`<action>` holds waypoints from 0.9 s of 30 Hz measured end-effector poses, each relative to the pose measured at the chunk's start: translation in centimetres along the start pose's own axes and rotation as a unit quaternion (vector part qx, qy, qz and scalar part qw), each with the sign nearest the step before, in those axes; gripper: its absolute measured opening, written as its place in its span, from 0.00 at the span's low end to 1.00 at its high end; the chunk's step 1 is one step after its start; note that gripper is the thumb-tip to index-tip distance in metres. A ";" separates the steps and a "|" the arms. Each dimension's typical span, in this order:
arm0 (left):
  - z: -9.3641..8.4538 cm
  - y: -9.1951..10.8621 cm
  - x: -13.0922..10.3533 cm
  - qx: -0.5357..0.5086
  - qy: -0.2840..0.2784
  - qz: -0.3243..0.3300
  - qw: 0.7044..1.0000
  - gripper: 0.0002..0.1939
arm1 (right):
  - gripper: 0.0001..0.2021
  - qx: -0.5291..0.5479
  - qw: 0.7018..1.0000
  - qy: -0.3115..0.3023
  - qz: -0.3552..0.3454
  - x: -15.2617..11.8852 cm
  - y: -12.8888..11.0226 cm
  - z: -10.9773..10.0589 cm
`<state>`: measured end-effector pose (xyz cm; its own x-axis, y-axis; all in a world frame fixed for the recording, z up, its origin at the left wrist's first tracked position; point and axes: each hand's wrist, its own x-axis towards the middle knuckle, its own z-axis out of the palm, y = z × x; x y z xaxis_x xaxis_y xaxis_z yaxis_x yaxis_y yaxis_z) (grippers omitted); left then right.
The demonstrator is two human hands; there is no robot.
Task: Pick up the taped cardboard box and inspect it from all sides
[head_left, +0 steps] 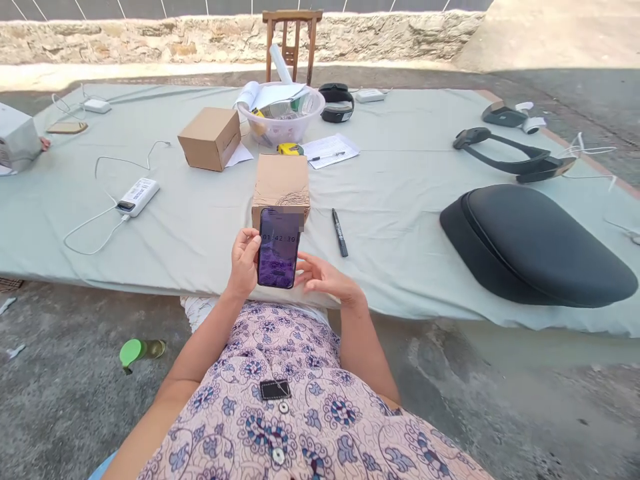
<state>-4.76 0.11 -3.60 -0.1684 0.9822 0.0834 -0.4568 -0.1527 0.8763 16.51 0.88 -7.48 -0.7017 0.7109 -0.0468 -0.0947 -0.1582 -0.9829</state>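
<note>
My left hand [245, 260] is closed around the left edge of a smartphone [278, 257], which stands nearly upright with its lit screen toward me. Large digits show on the purple screen. At the phone's lower right side is my right hand [325, 275], fingers spread and fingertips close to the edge; whether they touch it I cannot tell. Directly behind the phone sits a small cardboard box [281, 180] with dark scribbled lines near its front, partly hidden. A black marker [339, 232] lies to the right of the box.
On the cloth-covered table [210, 220] are another cardboard box [209, 139], a plastic basin [285, 127] of papers, a yellow tape measure [290, 149], a power bank [138, 197] with cable, a black case [540, 243] and headsets [505, 150]. Another person's hand [45, 143] shows far left.
</note>
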 end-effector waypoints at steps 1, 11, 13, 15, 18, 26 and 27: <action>0.4 -0.3 0.0 -0.002 -0.004 0.004 1.000 0.15 | 0.40 0.002 0.999 -0.037 0.014 0.1 0.2 0.4; 1.6 -1.6 0.3 0.043 0.006 0.053 0.998 0.13 | 0.27 0.049 0.998 -0.032 0.013 0.4 1.5 1.3; 1.5 -1.8 0.3 0.045 0.007 0.059 0.997 0.13 | 0.24 0.040 0.999 -0.005 -0.008 0.3 1.2 1.7; 1.3 -2.0 0.3 0.050 0.005 0.070 0.996 0.12 | 0.22 0.031 0.999 0.014 -0.027 0.3 1.0 2.0; 1.2 -2.0 0.4 0.063 0.008 0.085 0.994 0.11 | 0.20 0.016 0.999 0.019 -0.033 0.5 1.1 2.0; 1.1 -2.1 0.6 0.050 0.019 0.058 0.997 0.13 | 0.18 0.008 0.999 0.028 -0.015 0.6 1.3 1.9; 1.1 -2.1 0.6 0.047 0.022 0.055 0.997 0.13 | 0.17 0.015 0.999 0.027 -0.014 0.6 1.3 1.9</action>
<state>-2.98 1.14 -4.83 -0.2515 0.9543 0.1616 -0.3506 -0.2455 0.9038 14.63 -0.16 -8.43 -0.6599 0.7508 -0.0293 -0.1351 -0.1569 -0.9783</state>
